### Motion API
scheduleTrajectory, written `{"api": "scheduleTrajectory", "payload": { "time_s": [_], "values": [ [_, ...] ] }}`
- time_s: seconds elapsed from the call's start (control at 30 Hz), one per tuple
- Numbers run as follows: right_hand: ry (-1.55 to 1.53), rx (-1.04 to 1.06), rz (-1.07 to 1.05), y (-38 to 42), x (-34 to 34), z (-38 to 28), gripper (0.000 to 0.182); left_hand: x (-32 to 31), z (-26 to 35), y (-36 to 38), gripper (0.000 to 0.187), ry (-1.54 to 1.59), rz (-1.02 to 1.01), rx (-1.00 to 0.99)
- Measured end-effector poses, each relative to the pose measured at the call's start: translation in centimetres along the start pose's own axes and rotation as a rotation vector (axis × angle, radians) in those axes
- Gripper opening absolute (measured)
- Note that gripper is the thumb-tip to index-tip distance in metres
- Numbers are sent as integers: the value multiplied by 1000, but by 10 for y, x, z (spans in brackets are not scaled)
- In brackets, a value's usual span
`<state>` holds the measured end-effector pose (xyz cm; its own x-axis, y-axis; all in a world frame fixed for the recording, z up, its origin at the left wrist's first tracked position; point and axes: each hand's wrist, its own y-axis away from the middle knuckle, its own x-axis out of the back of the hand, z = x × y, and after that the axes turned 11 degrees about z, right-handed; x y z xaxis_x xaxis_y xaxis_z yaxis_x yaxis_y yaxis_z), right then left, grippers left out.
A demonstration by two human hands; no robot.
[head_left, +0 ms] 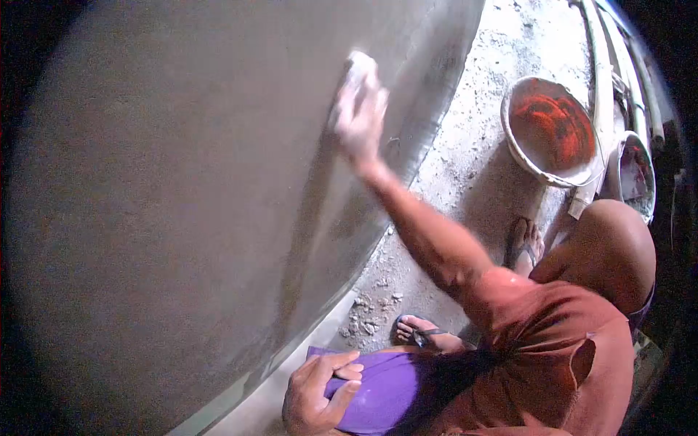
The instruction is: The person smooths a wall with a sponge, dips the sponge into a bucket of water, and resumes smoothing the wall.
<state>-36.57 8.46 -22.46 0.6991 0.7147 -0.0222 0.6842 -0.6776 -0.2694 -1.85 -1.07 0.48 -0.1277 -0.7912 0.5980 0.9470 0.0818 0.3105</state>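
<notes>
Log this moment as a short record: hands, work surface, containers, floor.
Right hand: whitish, motion-blurred, at the gray surface; contact and grip unclear
Left hand: at the purple cloth, fingers loosely bent
Work surface: gray surface, broad and mostly smooth
Containers: bucket, red-orange inside; second container beside it
Floor: pale, with crumbly debris

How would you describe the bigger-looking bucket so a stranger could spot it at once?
Find the big grey surface filling the left, then the pale, gritty floor along its right edge. There, toward the upper right, the bucket sits beside long poles. Unlike the other bucket farther right, its inside shows bright orange-red.
</notes>
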Motion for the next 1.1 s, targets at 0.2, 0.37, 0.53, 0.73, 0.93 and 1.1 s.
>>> {"api": "scheduleTrajectory", "payload": {
  "time_s": [0.2,0.37,0.53,0.73,0.93,1.1],
  "values": [
    [-144,487,-4,58,18,-25,79,-4,3,-27,42,-7,-134,-51],
    [-24,-42,71,-78,-8,19,52,6,1,0,46,21,-67,35],
    [-135,246,90,57,4,-22,66,-4,-5,-11,42,20,-27,-75],
    [-94,54,44,-18,1,-5,58,0,6,-9,43,-37,-56,-16],
    [2,-5,-3,-11,3,-3,51,-8,-1,-7,40,10,-9,-95],
    [-81,78,-4,38,13,-19,69,-11,6,-30,38,-52,-83,-141]
  ]
}}
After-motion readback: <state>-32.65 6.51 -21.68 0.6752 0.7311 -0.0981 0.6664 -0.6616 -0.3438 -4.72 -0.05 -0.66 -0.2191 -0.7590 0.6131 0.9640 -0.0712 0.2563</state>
